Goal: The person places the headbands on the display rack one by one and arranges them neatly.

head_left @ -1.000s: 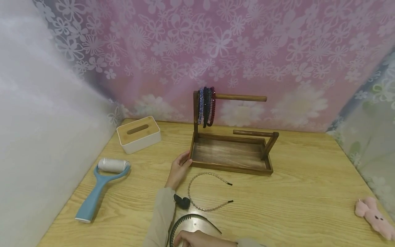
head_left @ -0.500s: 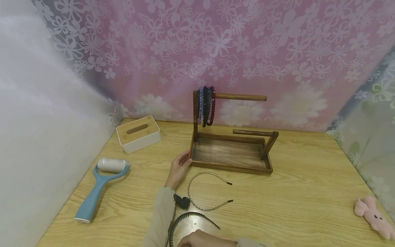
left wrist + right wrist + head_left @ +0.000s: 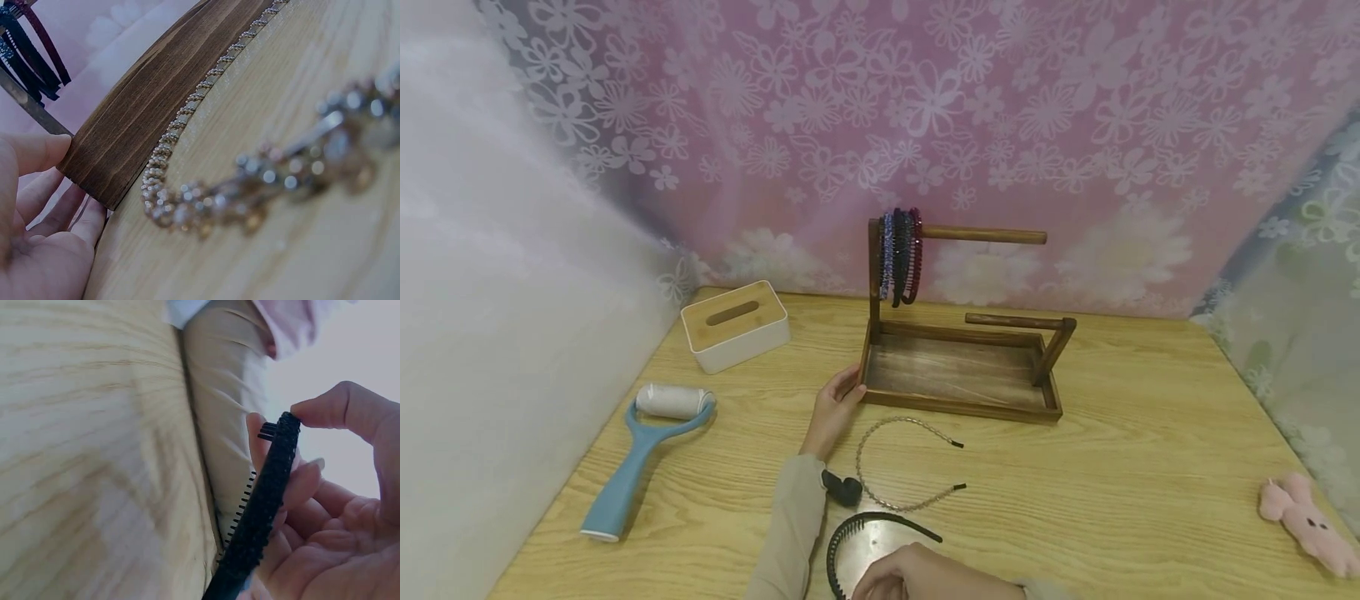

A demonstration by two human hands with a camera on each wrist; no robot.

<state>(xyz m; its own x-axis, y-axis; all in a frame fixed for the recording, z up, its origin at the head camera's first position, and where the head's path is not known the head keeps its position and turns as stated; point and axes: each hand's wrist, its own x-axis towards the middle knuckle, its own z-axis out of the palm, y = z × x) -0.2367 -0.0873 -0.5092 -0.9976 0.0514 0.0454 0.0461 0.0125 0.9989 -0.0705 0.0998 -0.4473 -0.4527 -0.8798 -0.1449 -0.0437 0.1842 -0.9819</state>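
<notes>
My left hand [image 3: 833, 408] holds the front left corner of a dark wooden headband stand [image 3: 962, 410], thumb on its front face and fingers around the side. Several headbands [image 3: 901, 258], blue, black and dark red, hang at the left end of the stand's upper bar. In the right wrist view, my right hand [image 3: 331, 506] pinches a black toothed headband [image 3: 262, 503] between thumb and fingers. Part of that headband is hidden by the hand in the head view. A beaded headband [image 3: 860, 462] lies on the table between the stand and the black one.
A white tissue box with a wooden lid [image 3: 735, 327] stands at the back left. Left of my forearm lies a blue-handled lint roller [image 3: 638, 454]. A pink plush toy [image 3: 1307, 525] is by the right edge. Floral cloth [image 3: 970, 150] backs the table.
My right hand has shifted slightly right and up, and the black headband has moved right with it. The left hand still holds the stand's corner.
</notes>
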